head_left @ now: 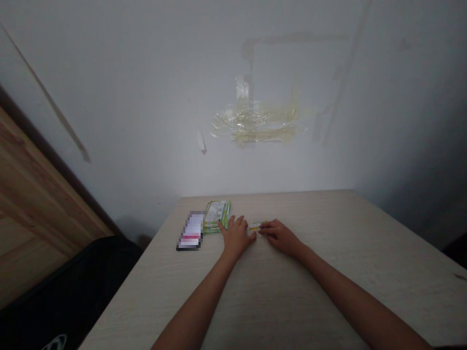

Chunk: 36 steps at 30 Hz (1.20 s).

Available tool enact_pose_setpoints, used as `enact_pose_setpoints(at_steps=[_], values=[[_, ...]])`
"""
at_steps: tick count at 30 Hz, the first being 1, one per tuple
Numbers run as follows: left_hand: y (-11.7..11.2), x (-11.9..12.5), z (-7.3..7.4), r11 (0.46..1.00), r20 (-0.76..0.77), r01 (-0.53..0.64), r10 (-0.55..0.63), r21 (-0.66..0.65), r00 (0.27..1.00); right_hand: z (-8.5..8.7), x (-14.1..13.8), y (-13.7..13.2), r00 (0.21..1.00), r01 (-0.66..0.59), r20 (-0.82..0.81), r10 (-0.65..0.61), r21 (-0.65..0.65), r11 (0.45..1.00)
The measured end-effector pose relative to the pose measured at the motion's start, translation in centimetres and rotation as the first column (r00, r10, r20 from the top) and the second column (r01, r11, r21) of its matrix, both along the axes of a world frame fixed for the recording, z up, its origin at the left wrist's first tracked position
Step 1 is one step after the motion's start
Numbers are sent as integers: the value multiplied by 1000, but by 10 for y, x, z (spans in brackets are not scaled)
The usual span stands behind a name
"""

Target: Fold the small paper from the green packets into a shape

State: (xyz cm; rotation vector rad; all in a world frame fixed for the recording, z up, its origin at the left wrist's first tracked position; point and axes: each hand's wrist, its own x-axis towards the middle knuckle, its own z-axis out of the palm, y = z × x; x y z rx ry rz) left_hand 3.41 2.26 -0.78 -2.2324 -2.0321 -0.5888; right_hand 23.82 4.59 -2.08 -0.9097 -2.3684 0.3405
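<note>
Touching pkt [254, 226], R hand [282, 237], grip unclear; L hand [235, 237] splayed; stacked pkts [216, 213], contents hidden

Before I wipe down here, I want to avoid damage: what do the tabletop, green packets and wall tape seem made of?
Tabletop: perhaps wood-look laminate, matte, from its faint grain.
Green packets: likely plastic film, perhaps semi-gloss, from their rumpled printed sides.
Wall tape: probably clear plastic, glossy, yellowed, from its bright creases.
</note>
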Motion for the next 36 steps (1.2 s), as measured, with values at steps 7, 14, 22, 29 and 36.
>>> enact_pose_setpoints(at_steps=[7,14,22,29,36], values=[[0,1,0,999,-18,19,-20,-27,1000,1,0,-1,1000,-9,0,9,-4,1000],[1,3,-5,998,-12,42,-43,-35,999,-3,0,2,1000,-8,-20,8,1,1000],[1,2,-9,998,-29,47,-48,-35,998,-1,0,2,1000,-9,-10,9,-15,1000],[0,2,-11,998,-44,58,-59,-24,997,1,0,1,1000,-11,-12,10,-6,1000],[-4,-2,-8,999,-10,34,-33,33,999,-3,2,3,999,-14,-46,14,2,1000]])
